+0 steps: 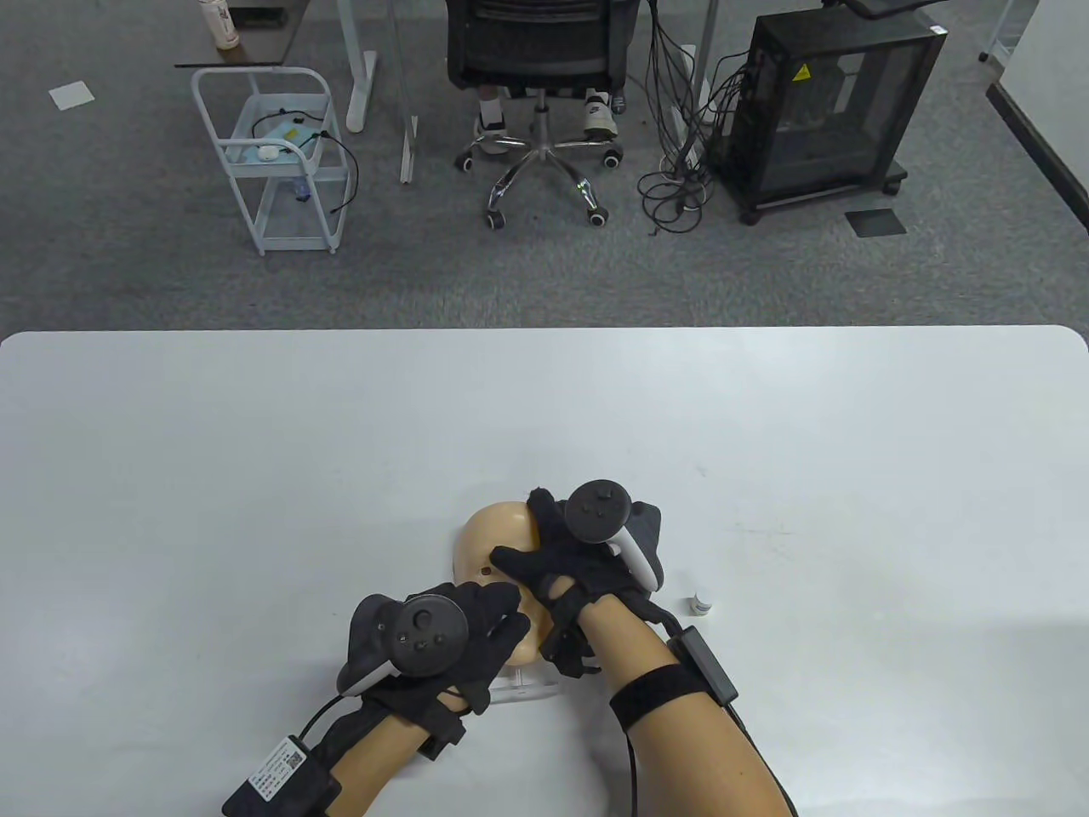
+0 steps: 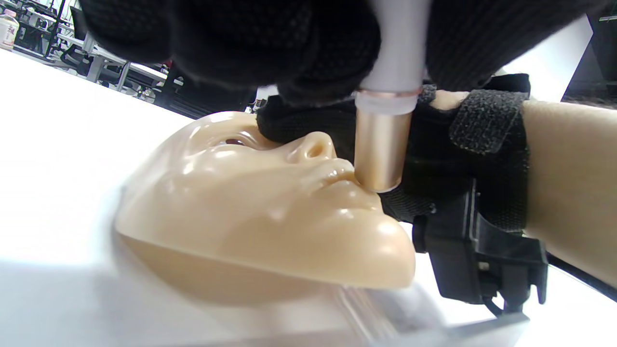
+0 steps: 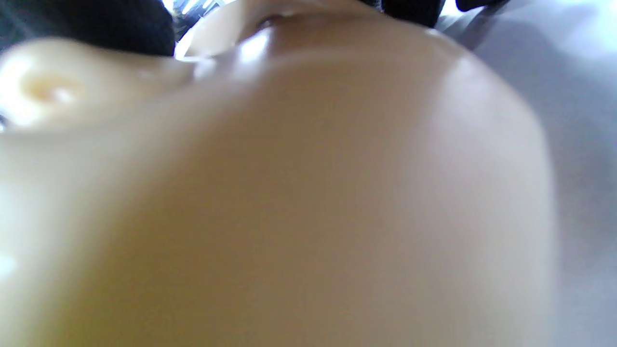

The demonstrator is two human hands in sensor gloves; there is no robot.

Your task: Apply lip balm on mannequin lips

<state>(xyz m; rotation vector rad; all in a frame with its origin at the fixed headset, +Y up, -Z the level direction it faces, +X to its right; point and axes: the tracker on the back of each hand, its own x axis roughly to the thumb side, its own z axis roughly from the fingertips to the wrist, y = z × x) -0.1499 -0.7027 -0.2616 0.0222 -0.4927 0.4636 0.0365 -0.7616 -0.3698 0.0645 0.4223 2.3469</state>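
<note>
We see left hand [image 1: 442, 647] gripping white-and-gold lip balm tube [image 2: 385, 125], tip touching beige plastic mannequin face's [image 2: 250, 212] lips; right hand [image 1: 578, 562] rests on forehead, grip unclear.

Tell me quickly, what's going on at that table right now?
Left hand holds lip balm, tip at the mannequin head's lips. Right hand rests on the head. Small cap sits apart; nothing blocking.
</note>
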